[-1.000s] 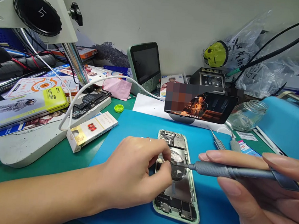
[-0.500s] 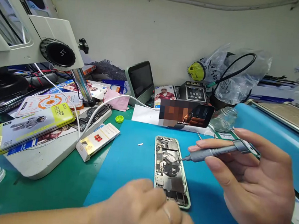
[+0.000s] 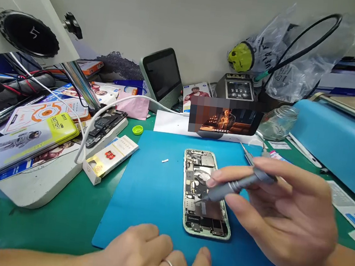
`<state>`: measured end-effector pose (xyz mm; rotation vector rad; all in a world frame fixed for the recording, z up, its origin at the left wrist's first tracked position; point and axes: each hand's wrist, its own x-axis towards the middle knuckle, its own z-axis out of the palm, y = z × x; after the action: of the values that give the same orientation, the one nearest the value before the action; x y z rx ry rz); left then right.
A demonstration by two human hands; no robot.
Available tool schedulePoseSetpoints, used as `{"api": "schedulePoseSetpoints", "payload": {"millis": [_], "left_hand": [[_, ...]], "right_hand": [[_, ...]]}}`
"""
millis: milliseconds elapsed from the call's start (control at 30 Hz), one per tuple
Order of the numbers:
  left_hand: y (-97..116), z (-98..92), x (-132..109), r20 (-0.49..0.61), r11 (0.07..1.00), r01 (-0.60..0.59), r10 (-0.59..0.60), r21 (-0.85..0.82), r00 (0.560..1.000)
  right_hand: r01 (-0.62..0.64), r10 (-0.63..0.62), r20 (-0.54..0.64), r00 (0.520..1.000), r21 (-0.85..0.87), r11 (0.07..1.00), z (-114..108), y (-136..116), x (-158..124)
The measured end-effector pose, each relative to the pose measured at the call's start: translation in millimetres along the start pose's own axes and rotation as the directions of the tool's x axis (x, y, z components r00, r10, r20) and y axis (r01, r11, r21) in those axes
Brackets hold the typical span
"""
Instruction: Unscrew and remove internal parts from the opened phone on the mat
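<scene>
An opened phone (image 3: 208,214) lies on a blue mat (image 3: 145,197), its inner boards and metal parts exposed. My right hand (image 3: 285,220) is closed round a grey precision screwdriver (image 3: 232,187), which slants down to the left. Its tip appears over the phone's lower left part; whether it touches is unclear. Near the phone's bottom edge, my left hand (image 3: 148,255), with a ring on one finger, rests low over the mat. Most of its fingers are curled under and one points forward; anything inside is hidden.
A small white piece (image 3: 165,161) lies on the mat. Behind it stands a propped phone playing video (image 3: 229,121), near a glass jar (image 3: 278,122). Left are a cigarette box (image 3: 111,158), a green cap (image 3: 137,129), a battery box (image 3: 25,146) and a microscope stand (image 3: 81,85).
The screwdriver tip has shifted from the phone's middle right to its lower left. My left hand has drawn back toward me, uncovering the phone's bottom end. The whole view has tilted down.
</scene>
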<state>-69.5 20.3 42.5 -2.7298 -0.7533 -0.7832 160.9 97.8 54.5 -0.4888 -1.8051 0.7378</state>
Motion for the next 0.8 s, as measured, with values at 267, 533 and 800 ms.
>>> {"api": "schedulePoseSetpoints", "payload": {"millis": [267, 533, 800], "left_hand": [[-4, 2.2, -2, -0.012, 0.982, 0.069, -0.073, -0.173, 0.997], [-17, -2.3, 8, -0.029, 0.867, 0.393, -0.422, -0.307, 0.906], [-44, -0.4, 14, 0.249, 0.716, 0.620, -0.568, -0.321, 0.784]], "right_hand": [[0.128, -0.130, 0.128, 0.983, 0.026, 0.991, -6, -1, -9], [0.065, -0.064, 0.119, 0.991, 0.000, 0.998, -6, 2, -5], [0.046, -0.032, 0.229, 0.973, -0.056, 0.997, -8, 2, -4]]}}
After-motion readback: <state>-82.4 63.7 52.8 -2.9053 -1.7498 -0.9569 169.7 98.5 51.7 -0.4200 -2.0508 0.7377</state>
